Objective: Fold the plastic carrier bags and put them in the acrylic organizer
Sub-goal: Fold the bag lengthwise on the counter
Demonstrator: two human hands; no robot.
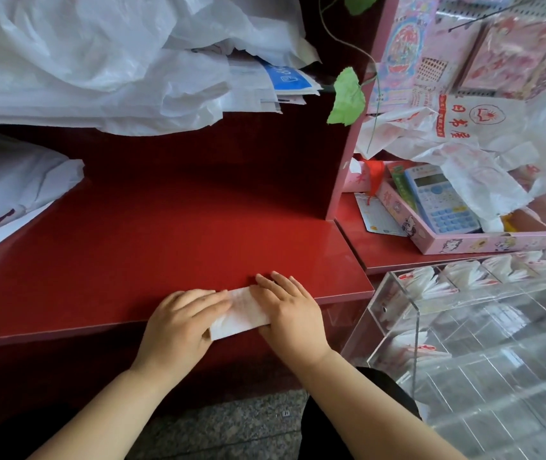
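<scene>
The left hand (182,323) and the right hand (288,310) both lie palm down on a narrow folded strip of white plastic carrier bag with faint red print (241,313). The strip lies at the near edge of the glossy red counter (165,234), and only its middle part shows between the two hands. The left hand covers the left end with its fingers almost straight and close together. Its thumb sits at the near edge of the strip, but I cannot tell if it goes under it. The right hand presses the right end with flat, slightly spread fingers and holds nothing.

Just to the right of the right hand and lower than the counter stands the clear acrylic organizer with many compartments (414,327). Some of its far compartments hold folded white bags (424,283).

Far beyond the left hand is a big heap of crumpled white plastic bags (99,61). Beyond the right hand, past a pink divider panel, a loose white bag with red printing (464,134) hangs over a pink box (481,244) with a blue calculator (441,200) inside.
</scene>
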